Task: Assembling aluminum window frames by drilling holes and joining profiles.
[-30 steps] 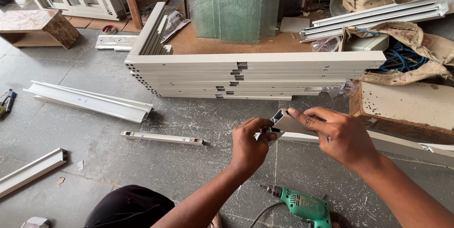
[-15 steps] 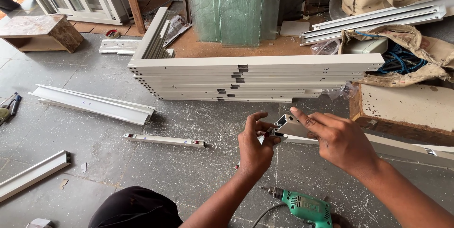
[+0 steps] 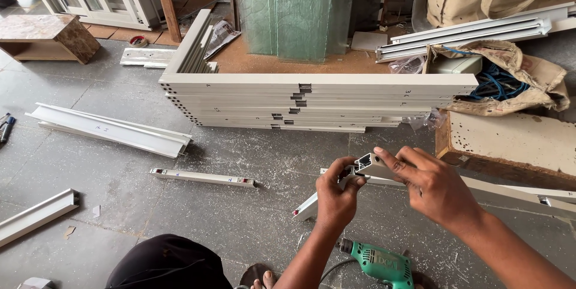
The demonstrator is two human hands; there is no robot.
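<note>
My right hand [image 3: 433, 188] grips the end of a white aluminium profile piece [image 3: 373, 166] and holds it up over the floor. My left hand [image 3: 336, 195] pinches a small dark part against the open end of that profile; the part is mostly hidden by my fingers. A second white profile [image 3: 306, 208] lies on the floor just below my left hand. A green electric drill [image 3: 378, 262] rests on the floor near my forearms, its cable running toward me.
A stack of long white frame profiles [image 3: 312, 100] lies ahead. Loose profiles [image 3: 114, 130] [image 3: 201, 177] [image 3: 36, 217] lie at left. A wooden box [image 3: 510, 145] and a sack with blue cable [image 3: 504, 79] sit at right. Glass sheets [image 3: 294, 10] lean behind. Metal shavings cover the floor.
Both hands stayed together at the profile's end and shifted slightly. The left fingers moved closer onto the open end. The camera view drifted a little.
</note>
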